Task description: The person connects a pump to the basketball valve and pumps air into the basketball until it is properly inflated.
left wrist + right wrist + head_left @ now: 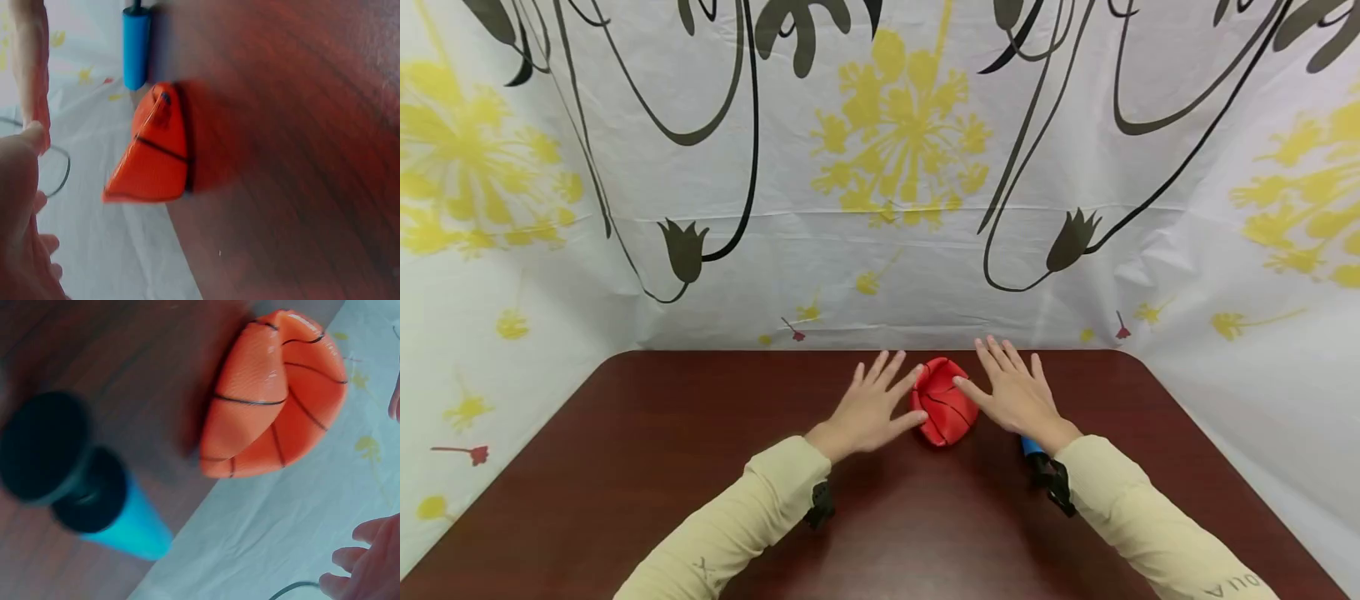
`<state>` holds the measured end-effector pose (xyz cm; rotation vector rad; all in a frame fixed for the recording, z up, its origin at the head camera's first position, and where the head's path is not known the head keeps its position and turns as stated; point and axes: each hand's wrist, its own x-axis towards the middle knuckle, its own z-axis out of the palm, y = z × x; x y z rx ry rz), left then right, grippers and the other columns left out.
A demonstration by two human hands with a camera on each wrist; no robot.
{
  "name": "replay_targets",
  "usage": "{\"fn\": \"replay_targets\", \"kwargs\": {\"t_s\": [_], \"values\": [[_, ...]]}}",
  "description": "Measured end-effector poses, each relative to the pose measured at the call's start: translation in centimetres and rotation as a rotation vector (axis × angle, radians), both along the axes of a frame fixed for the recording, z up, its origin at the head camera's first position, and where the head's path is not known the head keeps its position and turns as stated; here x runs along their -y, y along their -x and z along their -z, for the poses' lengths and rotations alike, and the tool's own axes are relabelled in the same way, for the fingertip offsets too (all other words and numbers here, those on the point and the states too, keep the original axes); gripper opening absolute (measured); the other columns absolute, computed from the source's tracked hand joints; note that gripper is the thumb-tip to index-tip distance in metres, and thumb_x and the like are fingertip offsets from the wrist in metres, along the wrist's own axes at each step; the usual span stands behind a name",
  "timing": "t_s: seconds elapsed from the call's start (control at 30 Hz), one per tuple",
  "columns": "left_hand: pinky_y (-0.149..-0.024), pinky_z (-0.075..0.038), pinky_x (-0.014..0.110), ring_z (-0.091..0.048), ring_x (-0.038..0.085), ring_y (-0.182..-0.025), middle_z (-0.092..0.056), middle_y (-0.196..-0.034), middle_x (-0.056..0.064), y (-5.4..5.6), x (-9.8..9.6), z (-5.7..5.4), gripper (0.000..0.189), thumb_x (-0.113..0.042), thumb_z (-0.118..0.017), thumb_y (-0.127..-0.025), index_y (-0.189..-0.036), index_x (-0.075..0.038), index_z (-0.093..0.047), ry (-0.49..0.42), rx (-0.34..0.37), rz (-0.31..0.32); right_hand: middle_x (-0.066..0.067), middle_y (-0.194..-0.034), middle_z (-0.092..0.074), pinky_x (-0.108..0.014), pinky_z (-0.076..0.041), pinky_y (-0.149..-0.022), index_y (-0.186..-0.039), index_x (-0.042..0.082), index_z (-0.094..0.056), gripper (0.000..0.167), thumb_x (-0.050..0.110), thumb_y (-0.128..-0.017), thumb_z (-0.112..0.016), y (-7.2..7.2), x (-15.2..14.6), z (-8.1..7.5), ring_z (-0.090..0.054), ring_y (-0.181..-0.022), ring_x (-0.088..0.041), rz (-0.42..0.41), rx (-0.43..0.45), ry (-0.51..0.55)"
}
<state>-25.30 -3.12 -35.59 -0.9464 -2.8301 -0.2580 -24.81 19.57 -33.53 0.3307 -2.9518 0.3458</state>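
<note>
A dented, collapsed red-orange toy basketball (946, 412) with black seam lines lies at the table's far edge. My left hand (867, 414) is held on its left side with fingers spread, the thumb overlapping the ball's edge in the head view. On the other side my right hand (1021, 402) spreads its fingers, its thumb also in front of the ball. In the left wrist view, a gap shows between the hand and the ball (156, 153). Partly hidden under my right hand and wrist is a blue hand pump (1032, 447); its black handle (47, 447) shows blurred in the right wrist view.
The dark reddish-brown table (647, 467) has rounded far corners. A white sheet (775, 283) with yellow and grey plant prints hangs behind it and along both sides.
</note>
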Motion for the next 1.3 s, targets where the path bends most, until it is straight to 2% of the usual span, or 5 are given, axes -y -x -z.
{"fn": "replay_targets", "kwargs": {"t_s": [0.13, 0.47, 0.8, 1.07, 1.3], "values": [[-0.102, -0.012, 0.050, -0.005, 0.030, -0.133, -0.014, -0.146, 0.006, -0.2, -1.0, 0.7, 0.064, -0.054, -0.036, -0.087, -0.140, -0.022, -0.023, 0.030, -0.060, 0.117, -0.017, -0.144, -0.015, -0.057, 0.003, -0.099, -0.140, 0.007, -0.020, 0.081, 0.062, -0.083, -0.035, -0.3, -1.4, 0.6, -0.007, -0.132, -0.034, 0.013, -0.008, 0.029], [-0.103, -0.014, 0.047, -0.010, 0.024, -0.133, -0.023, -0.144, 0.003, -0.1, -3.7, 2.1, 0.060, -0.054, -0.039, -0.085, -0.137, -0.023, -0.034, 0.110, -0.121, 0.296, -0.024, -0.141, -0.020, -0.061, -0.011, -0.096, -0.139, 0.004, -0.023, 0.083, 0.053, -0.079, -0.053, -0.9, -4.8, 2.5, -0.016, -0.128, -0.041, 0.019, 0.000, 0.074], [-0.100, -0.026, 0.034, -0.037, 0.018, -0.122, -0.047, -0.129, 0.003, 0.6, -5.0, 2.7, 0.049, -0.045, -0.050, -0.085, -0.126, -0.018, -0.050, 0.129, -0.087, 0.377, -0.028, -0.138, -0.022, -0.060, -0.031, -0.087, -0.137, 0.000, -0.024, 0.081, 0.042, -0.078, -0.060, -0.7, -6.5, 4.4, -0.028, -0.120, -0.045, 0.017, 0.058, 0.135], [-0.095, -0.032, 0.031, -0.043, 0.013, -0.116, -0.050, -0.125, -0.001, 1.5, -4.6, 3.5, 0.041, -0.036, -0.062, -0.080, -0.117, -0.020, -0.059, 0.174, -0.176, 0.393, -0.031, -0.132, -0.031, -0.056, -0.032, -0.089, -0.134, -0.005, -0.027, 0.080, 0.040, -0.078, -0.061, -0.5, -7.4, 5.5, -0.033, -0.117, -0.045, 0.002, 0.092, 0.197], [-0.091, -0.034, 0.030, -0.043, 0.012, -0.115, -0.049, -0.126, -0.004, 2.1, -4.5, 3.5, 0.042, -0.029, -0.067, -0.076, -0.117, -0.022, -0.059, 0.228, -0.182, 0.400, -0.033, -0.125, -0.036, -0.055, -0.036, -0.085, -0.129, -0.012, -0.031, 0.073, 0.032, -0.080, -0.061, -0.4, -7.7, 6.0, -0.039, -0.110, -0.046, 0.016, 0.132, 0.223]]}}
